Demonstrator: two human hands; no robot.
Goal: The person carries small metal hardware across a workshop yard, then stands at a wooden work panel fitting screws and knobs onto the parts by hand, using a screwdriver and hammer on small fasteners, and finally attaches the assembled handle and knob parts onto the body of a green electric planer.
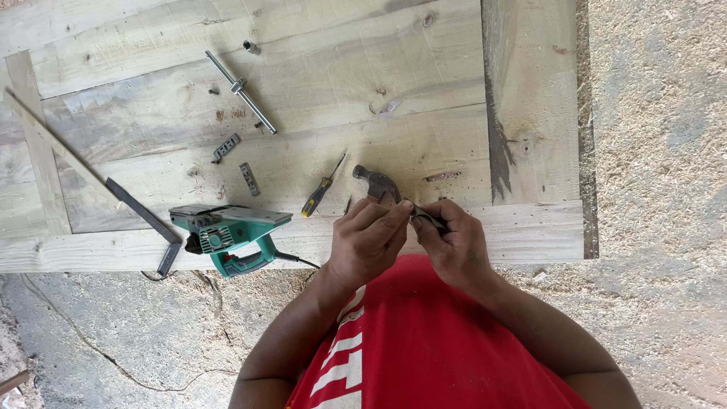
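From the head view I look straight down on a wooden counter (318, 83) of pale planks, sawdust on the ground around it. My left hand (369, 241) and right hand (453, 246) meet at the near edge of the counter, just above my red shirt (432, 341). Between them sits a small dark metal piece (425, 218). The right grip is clenched around it, fingers curled over its lower end; the left grip pinches at its upper end with thumb and forefinger. The piece's long axis runs slantwise from upper left to lower right, so it lies across the gap between both hands. It sits more inside the right hand, which is the nearer one. I cannot tell exactly what kind of part it is.

Just beyond my knuckles lies a hammer (376, 183), its head touching the planks, the handle hidden under my hands. A screwdriver with a yellow and black handle (322, 189) lies just left of it. Further left rests a green electric planer (227, 235), its cord trailing toward me. Well apart, up the counter, lies a long metal bolt latch (241, 91), with two small metal brackets (235, 160) nearby and a metal square (140, 216) at the left edge.
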